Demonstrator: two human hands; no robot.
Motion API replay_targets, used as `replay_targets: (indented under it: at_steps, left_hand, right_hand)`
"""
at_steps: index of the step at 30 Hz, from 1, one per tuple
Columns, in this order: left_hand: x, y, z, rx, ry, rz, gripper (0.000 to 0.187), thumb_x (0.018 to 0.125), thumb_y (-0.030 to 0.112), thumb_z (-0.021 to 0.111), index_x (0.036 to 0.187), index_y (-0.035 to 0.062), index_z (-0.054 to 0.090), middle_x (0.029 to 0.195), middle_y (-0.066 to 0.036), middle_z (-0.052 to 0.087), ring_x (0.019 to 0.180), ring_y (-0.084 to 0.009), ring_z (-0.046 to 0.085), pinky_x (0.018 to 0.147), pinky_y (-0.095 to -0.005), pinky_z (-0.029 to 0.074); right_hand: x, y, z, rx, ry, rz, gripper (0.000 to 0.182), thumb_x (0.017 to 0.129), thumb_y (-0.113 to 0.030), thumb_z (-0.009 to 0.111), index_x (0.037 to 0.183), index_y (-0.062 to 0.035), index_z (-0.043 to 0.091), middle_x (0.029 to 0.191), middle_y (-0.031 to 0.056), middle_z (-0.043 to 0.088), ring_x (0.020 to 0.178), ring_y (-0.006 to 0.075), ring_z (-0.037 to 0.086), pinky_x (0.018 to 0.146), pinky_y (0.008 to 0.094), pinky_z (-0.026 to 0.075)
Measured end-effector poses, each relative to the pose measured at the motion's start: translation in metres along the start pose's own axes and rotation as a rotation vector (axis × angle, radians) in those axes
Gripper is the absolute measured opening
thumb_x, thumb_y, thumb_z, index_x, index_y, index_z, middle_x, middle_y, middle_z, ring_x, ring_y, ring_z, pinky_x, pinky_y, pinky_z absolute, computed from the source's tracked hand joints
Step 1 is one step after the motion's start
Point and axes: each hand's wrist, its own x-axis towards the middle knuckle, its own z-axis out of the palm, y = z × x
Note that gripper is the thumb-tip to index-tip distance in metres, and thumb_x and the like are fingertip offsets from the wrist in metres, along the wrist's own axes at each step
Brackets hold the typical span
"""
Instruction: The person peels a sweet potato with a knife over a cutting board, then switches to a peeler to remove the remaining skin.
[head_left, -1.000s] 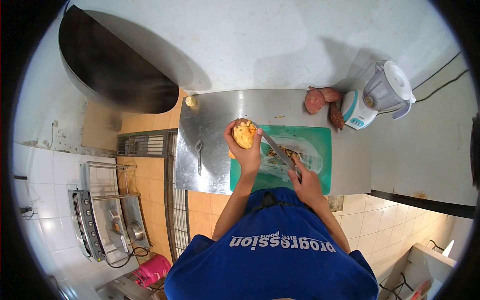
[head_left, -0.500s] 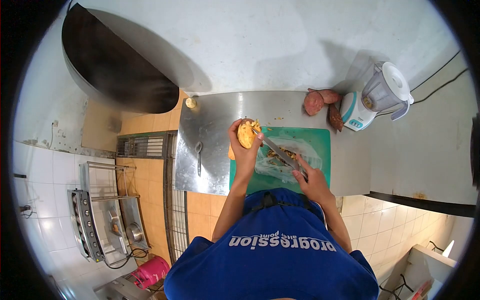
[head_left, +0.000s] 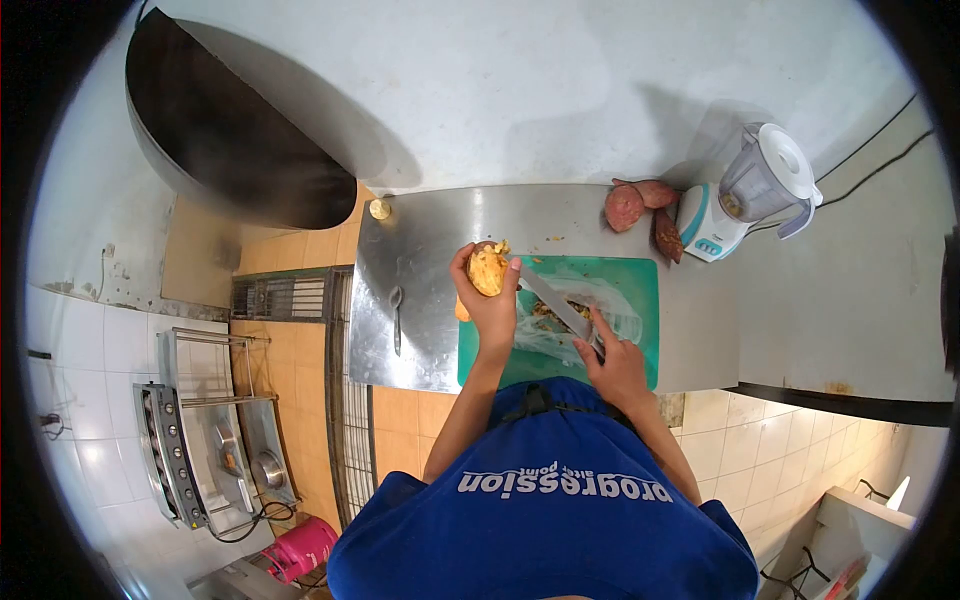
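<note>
My left hand point(head_left: 490, 308) is closed around a partly peeled sweet potato point(head_left: 487, 270), its yellow-orange flesh facing up and some skin showing at the far edge. In my right hand point(head_left: 617, 368) is a knife point(head_left: 556, 303), gripped by the handle, its blade slanting up and left toward the sweet potato. Both hands are above a green cutting board point(head_left: 644, 300). On the board lies a clear plastic bag point(head_left: 622, 318) with dark and yellow peelings point(head_left: 550, 318). Another orange piece point(head_left: 462, 309) shows beside my left wrist, mostly hidden.
Unpeeled sweet potatoes point(head_left: 626, 207) sit at the back right of the steel table point(head_left: 420, 240), beside a white blender point(head_left: 745, 190). A spoon point(head_left: 397, 318) lies at left, and a small pale round piece point(head_left: 380, 209) is at the back-left corner. Scraps dot the metal behind the board.
The knife has drawn slightly back from the sweet potato, toward the lower right. My left hand has shifted a little left and turned the sweet potato slightly.
</note>
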Motion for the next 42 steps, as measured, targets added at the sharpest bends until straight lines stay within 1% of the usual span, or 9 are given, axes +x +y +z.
replay_targets:
  at_steps: [9,11,14,21,23,27,29,36,42]
  left_hand:
    - [0.008,0.013,-0.012,-0.025,-0.207,-0.087,0.057,0.091,0.007,0.077,0.137,0.0073,0.044,0.126,-0.009,0.057,0.101,-0.0143,0.060,0.067,-0.0254,0.055]
    - [0.007,0.005,-0.012,0.018,-0.179,-0.044,0.060,0.089,0.005,0.079,0.136,0.0044,0.043,0.123,-0.010,0.055,0.108,-0.0169,0.057,0.090,-0.0307,0.053]
    - [0.001,-0.003,-0.002,0.038,0.012,-0.017,0.060,0.089,0.005,0.079,0.136,0.0029,0.042,0.123,-0.011,0.055,0.112,-0.0185,0.056,0.100,-0.0324,0.047]
    - [-0.003,-0.004,0.007,0.056,0.110,0.049,0.059,0.092,0.006,0.076,0.138,0.0060,0.040,0.124,-0.011,0.055,0.110,-0.0183,0.058,0.093,-0.0336,0.051]
    - [-0.007,0.010,0.017,-0.294,0.168,-0.340,0.059,0.095,0.014,0.075,0.141,0.0126,0.038,0.127,-0.008,0.055,0.099,-0.0175,0.063,0.073,-0.0316,0.053]
    - [-0.017,-0.003,0.019,-0.269,0.100,-0.354,0.059,0.097,0.019,0.074,0.143,0.0145,0.037,0.125,-0.008,0.058,0.102,-0.0207,0.065,0.077,-0.0353,0.052]
    - [-0.015,0.001,0.015,-0.261,0.077,-0.390,0.054,0.101,0.027,0.068,0.143,0.0139,0.037,0.123,-0.008,0.060,0.102,-0.0204,0.066,0.075,-0.0342,0.052]
    - [0.005,0.003,-0.016,-0.241,-0.208,-0.281,0.051,0.106,0.053,0.046,0.138,0.0140,0.048,0.124,-0.008,0.060,0.105,-0.0179,0.062,0.077,-0.0322,0.053]
    - [0.000,0.009,-0.023,-0.036,-0.416,-0.189,0.043,0.101,0.035,0.060,0.136,0.0117,0.048,0.122,-0.008,0.061,0.104,-0.0166,0.062,0.077,-0.0309,0.054]
  right_hand:
    - [0.006,0.010,-0.018,0.091,-0.091,-0.031,0.065,0.100,-0.049,0.060,0.153,-0.0120,0.048,0.070,0.0238,0.067,0.069,0.0459,0.066,0.069,0.0521,0.053]
    - [0.004,0.002,-0.020,-0.012,-0.036,-0.006,0.065,0.100,-0.048,0.060,0.153,-0.0116,0.049,0.072,0.0241,0.068,0.068,0.0462,0.066,0.069,0.0518,0.053]
    - [0.000,-0.001,0.002,0.035,-0.004,-0.020,0.065,0.101,-0.047,0.060,0.152,-0.0102,0.049,0.074,0.0247,0.069,0.069,0.0463,0.067,0.072,0.0524,0.053]
    - [0.005,-0.009,0.007,0.211,-0.115,0.039,0.062,0.103,-0.045,0.057,0.150,-0.0035,0.050,0.105,0.0284,0.072,0.095,0.0433,0.070,0.088,0.0503,0.052]
    - [0.007,-0.001,0.022,0.482,-0.165,-0.003,0.059,0.105,-0.040,0.055,0.147,0.0002,0.052,0.122,0.0266,0.070,0.108,0.0362,0.070,0.094,0.0438,0.051]
    - [0.016,0.004,0.017,0.606,-0.184,0.109,0.056,0.106,-0.037,0.054,0.146,0.0026,0.053,0.125,0.0241,0.069,0.113,0.0301,0.068,0.099,0.0378,0.049]
    - [0.019,0.014,0.022,0.547,0.066,-0.130,0.057,0.105,-0.038,0.056,0.148,-0.0008,0.052,0.109,0.0249,0.072,0.094,0.0259,0.070,0.087,0.0370,0.051]
    - [0.014,0.006,-0.021,0.255,-0.152,-0.024,0.060,0.100,-0.042,0.062,0.150,-0.0097,0.053,0.068,0.0228,0.063,0.061,0.0365,0.065,0.063,0.0460,0.048]
    - [0.017,0.002,-0.023,0.182,-0.122,-0.094,0.061,0.099,-0.043,0.062,0.150,-0.0109,0.052,0.065,0.0228,0.062,0.063,0.0443,0.064,0.065,0.0502,0.048]
